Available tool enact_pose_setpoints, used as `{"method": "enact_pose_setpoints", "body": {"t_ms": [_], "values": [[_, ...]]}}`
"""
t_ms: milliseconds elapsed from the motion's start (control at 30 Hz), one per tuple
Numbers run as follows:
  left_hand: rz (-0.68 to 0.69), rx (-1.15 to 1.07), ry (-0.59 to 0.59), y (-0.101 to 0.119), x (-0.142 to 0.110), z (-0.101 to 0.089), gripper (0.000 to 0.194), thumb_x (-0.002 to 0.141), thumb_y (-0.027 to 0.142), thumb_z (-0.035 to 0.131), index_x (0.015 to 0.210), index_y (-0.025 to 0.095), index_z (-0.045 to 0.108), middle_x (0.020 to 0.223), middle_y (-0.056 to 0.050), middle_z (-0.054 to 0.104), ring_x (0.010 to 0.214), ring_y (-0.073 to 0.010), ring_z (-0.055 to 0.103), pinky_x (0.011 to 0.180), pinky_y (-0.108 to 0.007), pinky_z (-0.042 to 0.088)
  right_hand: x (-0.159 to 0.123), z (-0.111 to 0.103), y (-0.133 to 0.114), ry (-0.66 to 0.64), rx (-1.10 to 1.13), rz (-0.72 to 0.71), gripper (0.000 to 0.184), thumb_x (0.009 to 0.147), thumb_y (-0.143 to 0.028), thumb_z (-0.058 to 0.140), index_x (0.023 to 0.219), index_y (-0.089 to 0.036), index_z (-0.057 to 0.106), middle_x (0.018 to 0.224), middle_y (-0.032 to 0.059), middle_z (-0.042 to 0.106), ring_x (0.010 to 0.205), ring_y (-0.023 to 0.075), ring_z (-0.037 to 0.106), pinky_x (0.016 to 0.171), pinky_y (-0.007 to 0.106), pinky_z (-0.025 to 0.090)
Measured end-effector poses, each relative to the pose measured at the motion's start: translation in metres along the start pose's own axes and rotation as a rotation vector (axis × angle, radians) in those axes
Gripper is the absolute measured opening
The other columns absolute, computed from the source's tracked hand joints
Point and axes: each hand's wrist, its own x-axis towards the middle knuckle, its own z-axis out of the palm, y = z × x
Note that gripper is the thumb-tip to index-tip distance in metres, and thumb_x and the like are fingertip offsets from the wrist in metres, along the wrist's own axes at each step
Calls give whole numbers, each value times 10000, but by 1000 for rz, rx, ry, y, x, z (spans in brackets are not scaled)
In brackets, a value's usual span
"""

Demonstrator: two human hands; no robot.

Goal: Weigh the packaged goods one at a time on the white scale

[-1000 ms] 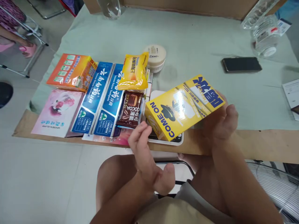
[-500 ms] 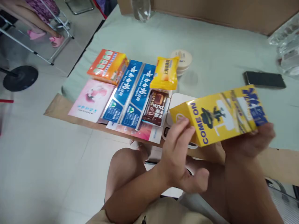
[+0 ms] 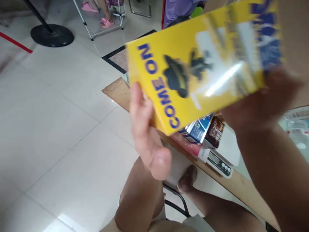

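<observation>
A yellow carton [image 3: 205, 71] printed "COME ON" with a black hat is held up tilted, close to the camera. My right hand [image 3: 263, 100], smeared by motion, grips its right end from below. At the carton's left end is my left hand [image 3: 147, 135], its fingers stretched up along the end face and its thumb sticking out free. Behind the carton, partly covered, lie a blue toothpaste box [image 3: 199, 130] and a brown cocoa snack packet [image 3: 216, 132]. A white kitchen scale [image 3: 223, 166] with a small display sits beside them.
The table edge has a brown cardboard strip [image 3: 118, 93]. Clear plastic containers [image 3: 298, 129] stand at the right. A round black stand base [image 3: 51, 34] is on the tiled floor [image 3: 60, 129]. Another person's feet in pink sandals [image 3: 106, 23] show at the top.
The carton has come up and left, nearer the camera, carried with both my hands. My view has swung left, showing more floor; the carton now covers most of the packages.
</observation>
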Motion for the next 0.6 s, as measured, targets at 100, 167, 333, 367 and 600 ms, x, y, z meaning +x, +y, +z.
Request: {"method": "enact_pose_setpoints", "body": {"t_ms": [100, 167, 333, 367, 600], "values": [[-37, -108, 165, -31, 22, -25, 502, 916, 659, 553, 1354, 418, 597, 1567, 39, 523, 1607, -336, 336, 1331, -565, 297, 45, 55, 3, -303, 84, 119, 347, 804, -401, 522, 1132, -301, 582, 1140, -12, 703, 1222, 282, 689, 982, 430, 598], [-108, -129, 219, -42, 27, -36, 475, 913, 613, 568, 1343, 419, 629, 1576, 60, 524, 1644, -312, 257, 1356, -528, 245, 68, 84, 9, -424, 140, 216, 342, 745, -317, 525, 1083, -266, 534, 1117, 5, 708, 1181, 266, 700, 996, 407, 600], [-306, -113, 211, -51, 28, -44, 493, 927, 633, 558, 1356, 398, 624, 1672, 79, 423, 1665, -303, 198, 1345, -495, 281, 102, 116, 21, -544, 113, 429, 284, 835, -88, 356, 1053, -241, 456, 1141, 30, 673, 1128, 213, 697, 985, 399, 610], [-333, -113, 218, -52, 29, -44, 494, 924, 636, 570, 1346, 387, 627, 1675, 70, 420, 1666, -301, 197, 1346, -489, 283, 106, 118, 22, -546, 80, 456, 287, 849, -61, 327, 1034, -244, 448, 1146, 28, 667, 1124, 210, 693, 980, 403, 611], [-629, -273, 335, -58, 33, -46, 390, 929, 546, 620, 1268, 353, 639, 1681, 37, 407, 1643, -300, 263, 1248, -455, 452, 116, 121, 27, -554, -48, 621, 264, 923, -26, 297, 968, -238, 448, 1118, 34, 673, 1057, 201, 694, 985, 406, 603]]}}
